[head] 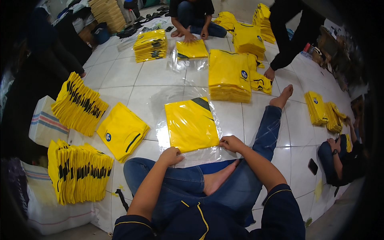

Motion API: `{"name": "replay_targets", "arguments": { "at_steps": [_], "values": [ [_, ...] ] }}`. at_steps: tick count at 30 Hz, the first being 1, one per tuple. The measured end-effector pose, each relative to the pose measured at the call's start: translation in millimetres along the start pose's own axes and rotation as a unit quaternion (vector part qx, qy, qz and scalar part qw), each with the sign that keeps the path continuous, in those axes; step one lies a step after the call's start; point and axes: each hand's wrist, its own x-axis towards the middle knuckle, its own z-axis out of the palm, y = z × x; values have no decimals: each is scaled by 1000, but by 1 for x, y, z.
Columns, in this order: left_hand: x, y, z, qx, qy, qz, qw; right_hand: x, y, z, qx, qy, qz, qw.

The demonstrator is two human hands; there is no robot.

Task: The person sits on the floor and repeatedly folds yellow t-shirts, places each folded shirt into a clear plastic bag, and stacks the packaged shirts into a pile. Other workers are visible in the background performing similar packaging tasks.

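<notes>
A folded yellow shirt (pixel 192 126) with a dark corner panel lies inside a clear plastic bag (pixel 161 132) on the tiles before my crossed legs. My left hand (pixel 171 156) is at the bag's near left corner, fingers bent over the plastic. At the near right corner, my right hand (pixel 231 144) pinches the edge of the bag beside the shirt. The bag's open-looking near edge lies between both hands, close to my shin. Left of it rests a small pile of folded yellow shirts (pixel 123 132), the top one bearing a round blue emblem.
Two leaning rows of folded yellow shirts (pixel 79 103) (pixel 81 172) stand at left by woven sacks (pixel 49 123). Beyond the bag is a stack of bagged shirts (pixel 229 75). A person (pixel 192 18) opposite presses another bagged shirt (pixel 192 49). A phone (pixel 313 166) lies at right.
</notes>
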Motion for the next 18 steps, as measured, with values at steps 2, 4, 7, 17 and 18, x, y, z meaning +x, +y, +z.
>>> {"name": "replay_targets", "arguments": {
  "at_steps": [2, 4, 7, 17, 18],
  "values": [
    [-1, 6, -1, 22, 22, 10, 999, 3, 15, 7, 114, 5, 70, 991],
    [-4, -1, 4, 48, 56, 12, 997, 11, 13, 5, 181, 0, 101, 978],
    [3, -11, 6, 47, 26, -74, 996, 17, 11, 11, 250, 12, 111, 962],
    [12, -24, -10, -56, 55, -197, 977, 32, -18, 20, -72, 107, 193, 973],
    [11, -31, -8, -69, 61, -213, 973, 32, -36, 27, -134, 160, 177, 962]
  ]
}}
